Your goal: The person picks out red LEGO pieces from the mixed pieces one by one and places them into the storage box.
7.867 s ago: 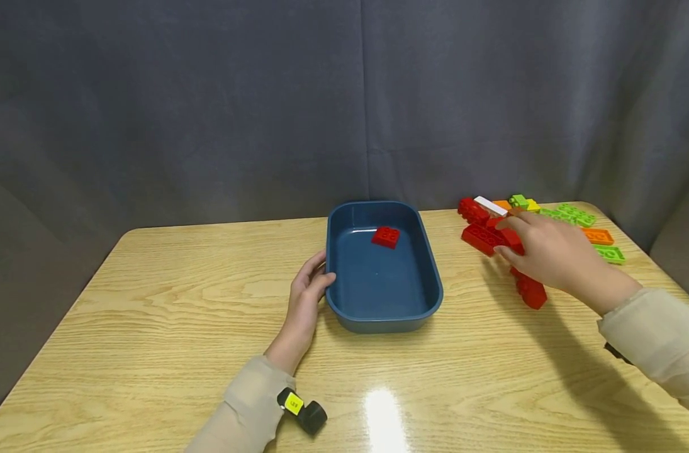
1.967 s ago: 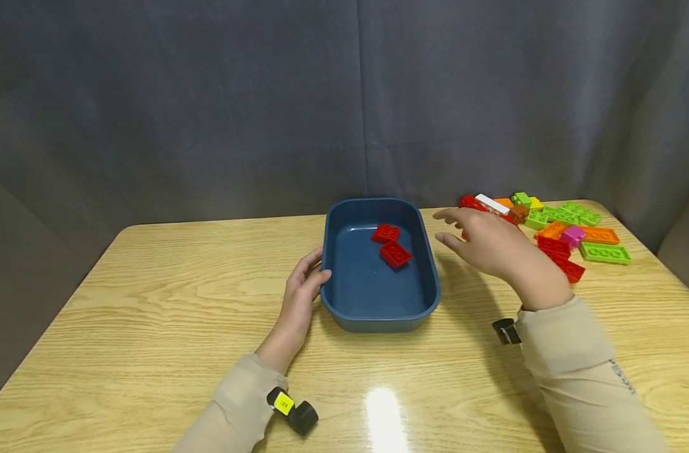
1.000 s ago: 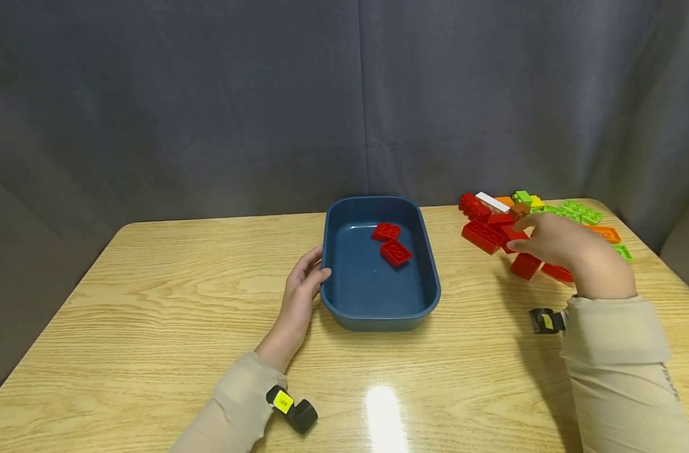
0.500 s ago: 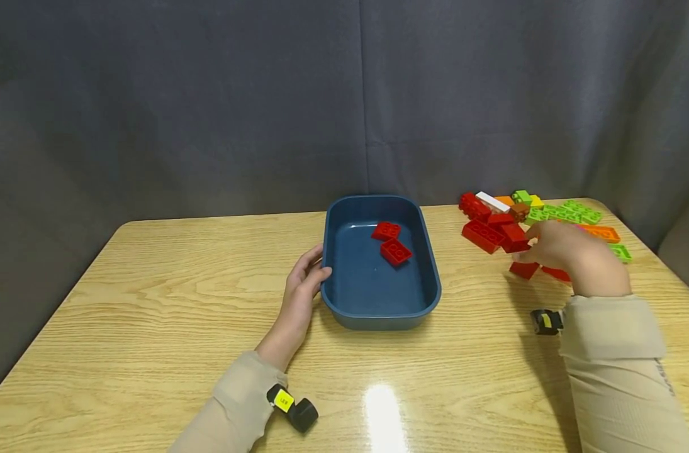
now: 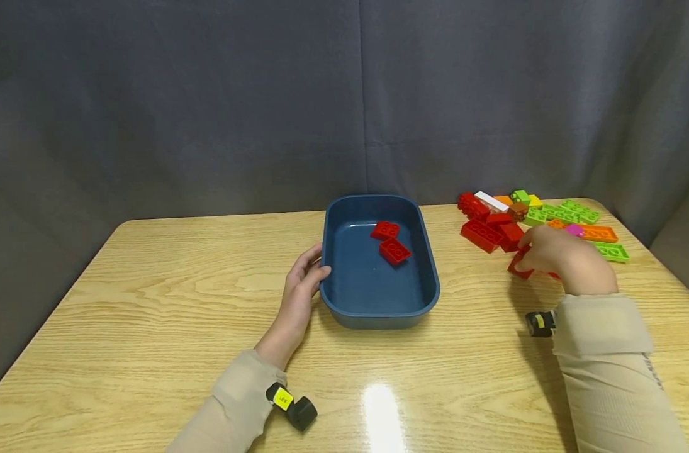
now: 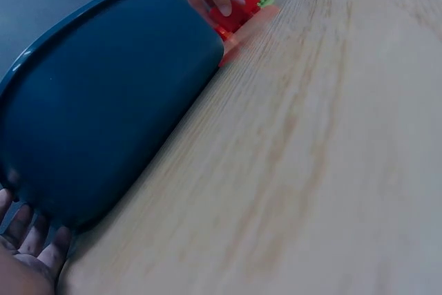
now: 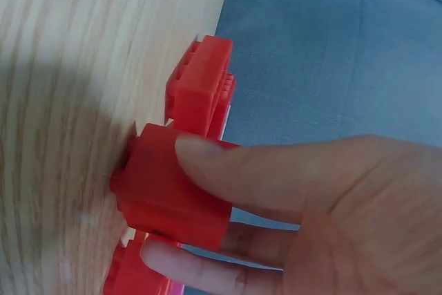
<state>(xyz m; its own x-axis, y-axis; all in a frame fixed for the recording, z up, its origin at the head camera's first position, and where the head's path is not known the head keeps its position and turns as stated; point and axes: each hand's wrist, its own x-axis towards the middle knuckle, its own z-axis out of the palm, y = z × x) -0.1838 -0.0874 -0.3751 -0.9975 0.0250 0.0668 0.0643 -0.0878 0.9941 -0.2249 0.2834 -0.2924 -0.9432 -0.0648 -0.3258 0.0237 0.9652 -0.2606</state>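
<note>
My left hand [image 5: 299,296] grips the left side of the dark blue plastic bin [image 5: 378,314], thumb over the rim and fingers against the outer wall. Two red toy bricks [image 5: 394,251] lie inside the bin. At the right, my right hand [image 5: 573,258] pinches a red toy brick [image 7: 162,184] between thumb and fingers, close over the table. In the right wrist view the thumb lies across the brick's smooth side, and its studs face the tabletop. More red bricks [image 5: 481,235] sit right beside that hand, partly hidden by it.
Behind and right of my right hand lie a white brick [image 5: 491,202], a brown brick [image 5: 518,211], light green bricks [image 5: 581,211], an orange brick [image 5: 599,234] and a pink brick [image 5: 574,230]. A grey curtain [image 5: 236,113] hangs behind the wooden table [image 5: 180,302].
A second red brick has joined the first in the bin. My right hand has gone from beside the bin back to the pile and taken hold of a red brick. The left hand stays put.
</note>
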